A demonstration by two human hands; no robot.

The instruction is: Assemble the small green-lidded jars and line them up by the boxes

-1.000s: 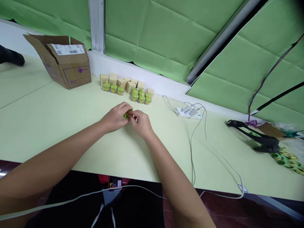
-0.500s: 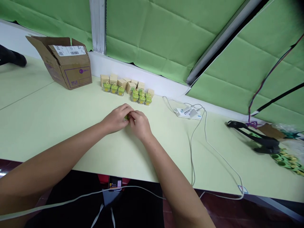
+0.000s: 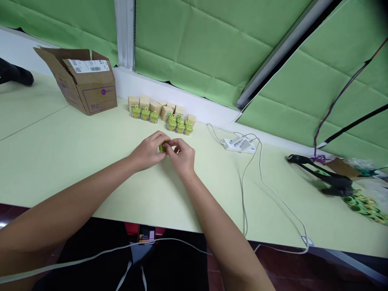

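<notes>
Clearly, a barcode label (image 3: 88,66) tops the cardboard carton (image 3: 99,99).

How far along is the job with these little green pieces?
Done, it seems: two groups of green looped pieces stand lined up near the wall. In hand: one small green piece held between the left hand and right hand. Left, perhaps: the small tan boxes behind the rows, and the green patterned pieces at far right.
</notes>
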